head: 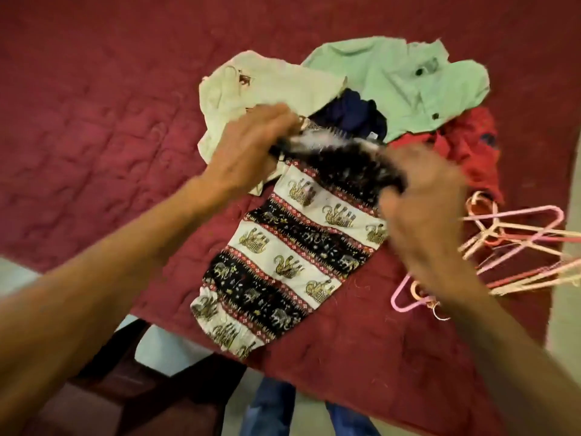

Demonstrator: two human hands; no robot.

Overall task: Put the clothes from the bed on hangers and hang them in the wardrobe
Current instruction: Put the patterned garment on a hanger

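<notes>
The bed (94, 105) carries the elephant-print trousers (283, 253) near its edge. They look like light, limp cloth that will sag, I judge. My left hand (248, 146) and right hand (421, 196) both grip the bunched waistband, the firmest hold. The hangers (518, 240) lie just beside.

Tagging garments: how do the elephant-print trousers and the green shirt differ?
The elephant-print trousers are banded black, white and red; the green shirt is plain. The left hand and right hand grip the trousers; the shirt lies untouched. Trousers stretch long; shirt is crumpled. Both lie on the red bedcover.
</notes>
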